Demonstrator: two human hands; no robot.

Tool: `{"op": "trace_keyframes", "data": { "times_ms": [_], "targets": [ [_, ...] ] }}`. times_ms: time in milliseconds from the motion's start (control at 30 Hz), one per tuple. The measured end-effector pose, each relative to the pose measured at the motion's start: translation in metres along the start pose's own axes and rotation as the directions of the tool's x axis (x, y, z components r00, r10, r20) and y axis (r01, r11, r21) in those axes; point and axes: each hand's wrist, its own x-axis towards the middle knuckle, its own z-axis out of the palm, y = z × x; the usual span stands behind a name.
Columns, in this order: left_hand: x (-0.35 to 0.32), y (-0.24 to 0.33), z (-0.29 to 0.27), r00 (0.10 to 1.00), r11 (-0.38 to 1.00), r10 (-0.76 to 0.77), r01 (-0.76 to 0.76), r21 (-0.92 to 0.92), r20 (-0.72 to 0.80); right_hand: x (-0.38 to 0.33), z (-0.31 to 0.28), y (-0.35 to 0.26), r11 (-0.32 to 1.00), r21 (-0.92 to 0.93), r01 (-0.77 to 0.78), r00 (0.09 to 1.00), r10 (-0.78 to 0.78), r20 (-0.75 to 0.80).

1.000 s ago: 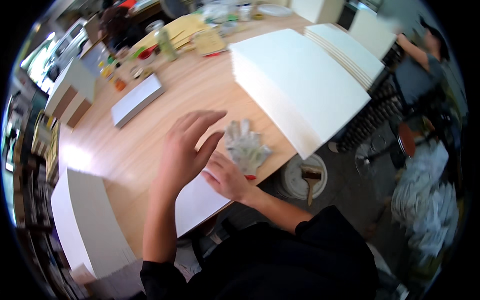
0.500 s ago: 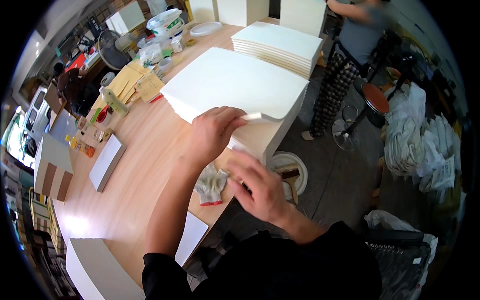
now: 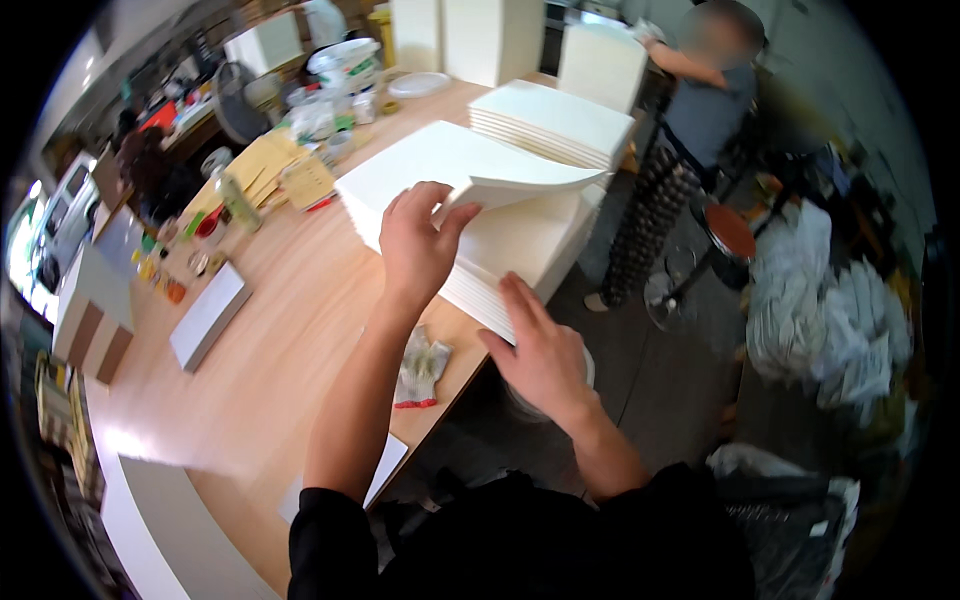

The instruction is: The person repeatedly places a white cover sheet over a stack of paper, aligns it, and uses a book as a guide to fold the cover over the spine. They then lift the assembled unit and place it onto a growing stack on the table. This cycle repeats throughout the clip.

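My left hand pinches the near corner of a thick white pad of sheets, between thumb and fingers. That corner is lifted and the pad curves upward. Beneath it lies a tall stack of similar white pads, whose pale top now shows. My right hand is at the near right edge of this stack, fingers stretched out and the thumb apart; it grips nothing. A knitted work glove with a red cuff lies on the wooden table, below the stack.
Another white stack stands behind. At left are a white block, a bottle and yellow papers. White plastic bags and a red-topped stool are at right, near a person standing beyond the table.
My left hand has raised the pad's corner higher, bending it back and baring more of the stack below. My right hand has moved slightly right, up to the stack's edge.
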Motion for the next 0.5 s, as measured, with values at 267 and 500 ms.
{"op": "trace_keyframes", "data": {
  "times_ms": [267, 500],
  "targets": [
    [-0.027, -0.02, -0.085, 0.847, 0.688, -0.53, 0.453, -0.567, 0.035, 0.005, -0.014, 0.019, 0.957, 0.268, -0.111, 0.993, 0.098, 0.061],
    [-0.045, -0.071, -0.18, 0.803, 0.558, -0.521, 0.066, -0.827, -0.288, 0.013, -0.01, 0.016, 0.966, 0.253, -0.053, 0.998, 0.047, 0.029]
  ]
}}
